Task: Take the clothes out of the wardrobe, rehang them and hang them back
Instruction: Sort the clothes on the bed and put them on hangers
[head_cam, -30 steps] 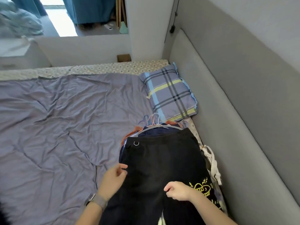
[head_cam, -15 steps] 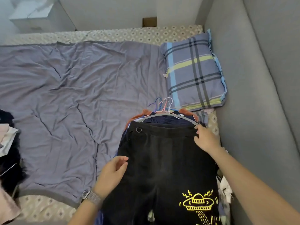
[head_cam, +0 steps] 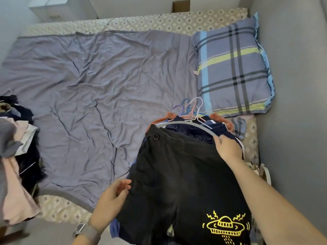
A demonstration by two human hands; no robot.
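Black shorts (head_cam: 177, 174) with a yellow UFO print lie on top of a pile of hung clothes at the bed's right side. A grey hanger (head_cam: 177, 123) arcs just above their waistband, and several coloured hanger hooks (head_cam: 192, 106) bunch behind it. My right hand (head_cam: 228, 149) grips the waistband's right corner, thumb against the grey hanger. At the shorts' left edge my left hand (head_cam: 111, 200) touches the fabric with relaxed fingers. Navy and orange garments show underneath.
A wrinkled purple sheet (head_cam: 88, 85) covers the bed. A plaid pillow (head_cam: 233, 68) lies behind the pile. A grey padded wall (head_cam: 292, 85) runs along the right. Another heap of clothes (head_cam: 17, 147) sits at the left edge. A white nightstand (head_cam: 53, 7) stands far left.
My right hand went from the middle of the shorts up to the waistband's right corner and took hold there. More of the grey hanger now shows. The left hand has barely moved.
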